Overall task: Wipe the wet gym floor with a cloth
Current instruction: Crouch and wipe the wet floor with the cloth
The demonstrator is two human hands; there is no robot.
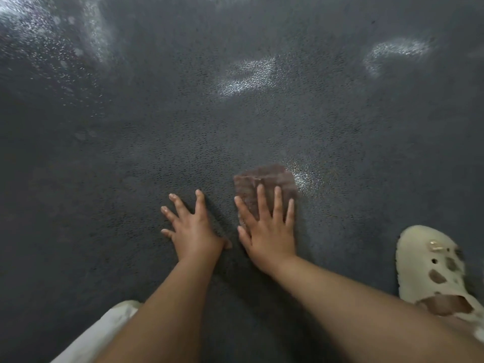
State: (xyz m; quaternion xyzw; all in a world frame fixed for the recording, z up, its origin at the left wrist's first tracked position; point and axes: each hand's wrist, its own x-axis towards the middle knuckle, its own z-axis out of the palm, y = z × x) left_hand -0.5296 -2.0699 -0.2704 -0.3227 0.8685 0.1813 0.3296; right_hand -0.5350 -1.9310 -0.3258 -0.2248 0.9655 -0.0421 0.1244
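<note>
Down on the dark speckled floor (131, 166), the right hand (267, 231) presses flat on a brownish cloth (264, 179), fingers straight and spread. Left hand (193, 229) rests just beside it, fingers splayed wide on bare floor. Wet patches (248, 77) glisten farther ahead.

a cream perforated clog (434, 268) stands at the lower right, pale fabric (97, 334) at the lower left.

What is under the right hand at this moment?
The right hand lies flat with fingers spread on a brownish cloth, pressing it to the dark floor. The cloth's far part shows; the part under the palm is hidden.
</note>
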